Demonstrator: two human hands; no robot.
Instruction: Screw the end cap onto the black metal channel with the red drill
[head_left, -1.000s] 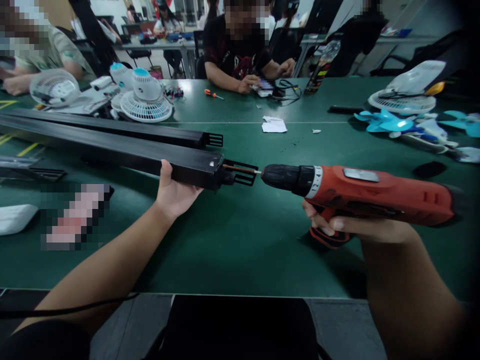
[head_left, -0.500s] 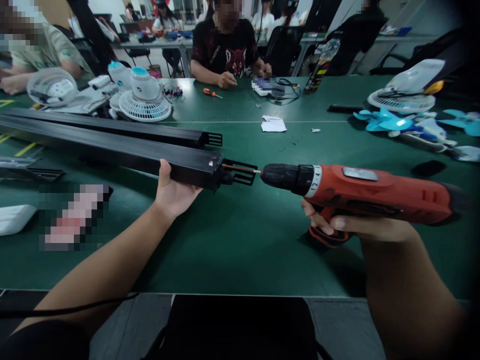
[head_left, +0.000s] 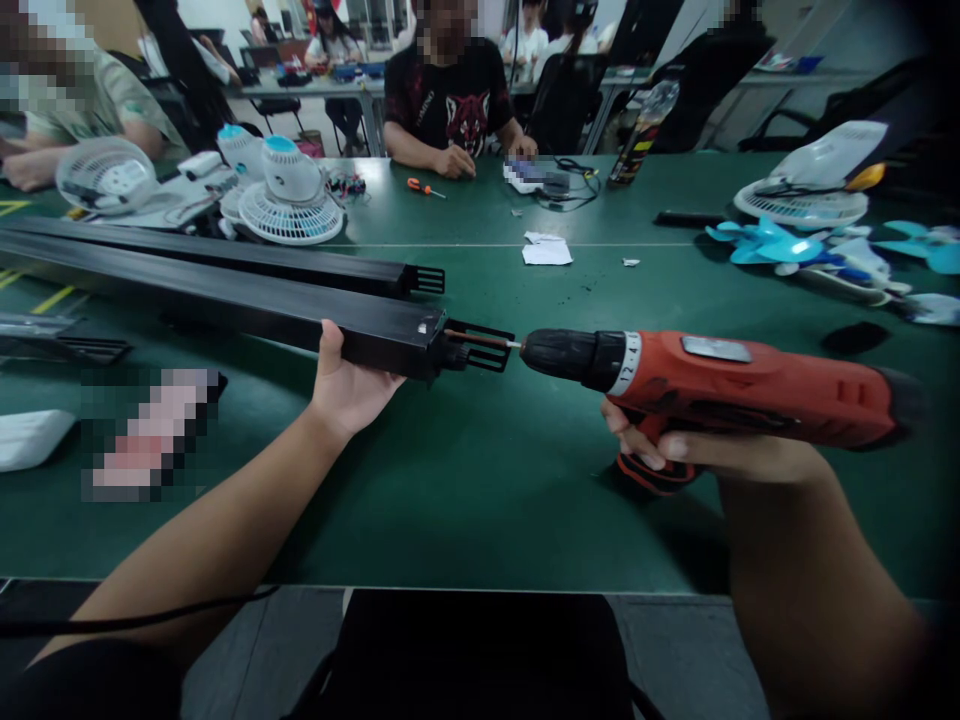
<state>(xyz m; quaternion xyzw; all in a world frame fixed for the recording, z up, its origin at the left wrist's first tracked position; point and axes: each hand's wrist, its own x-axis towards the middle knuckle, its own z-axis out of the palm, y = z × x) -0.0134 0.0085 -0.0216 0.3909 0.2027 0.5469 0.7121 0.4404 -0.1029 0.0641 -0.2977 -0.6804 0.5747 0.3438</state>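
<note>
My left hand (head_left: 349, 385) grips a long black rectangular bar (head_left: 300, 310) near its right end, thumb against the near side and fingers underneath. From that end juts a slotted black bracket (head_left: 491, 350). In my right hand (head_left: 675, 450) is a red and black cordless drill (head_left: 757, 385), held by its handle and pointing left. A thin bit (head_left: 516, 345) in the drill's chuck reaches into the bracket toward the bar's end; where its tip sits I cannot tell. Behind the held bar lies a second black bar (head_left: 360, 270) with a similar bracket.
On the green table (head_left: 480, 500) are white fan parts (head_left: 289, 205), blue fan blades (head_left: 772, 240), an orange screwdriver (head_left: 425, 187), white paper (head_left: 547, 249) and a bottle (head_left: 641, 135). A blurred-out phone-like object (head_left: 157, 435) lies left. Across the table sits a person (head_left: 457, 110).
Almost nothing differs. The drill's rear has dipped very slightly, while the bar and my left hand keep their place. The person opposite has shifted a little.
</note>
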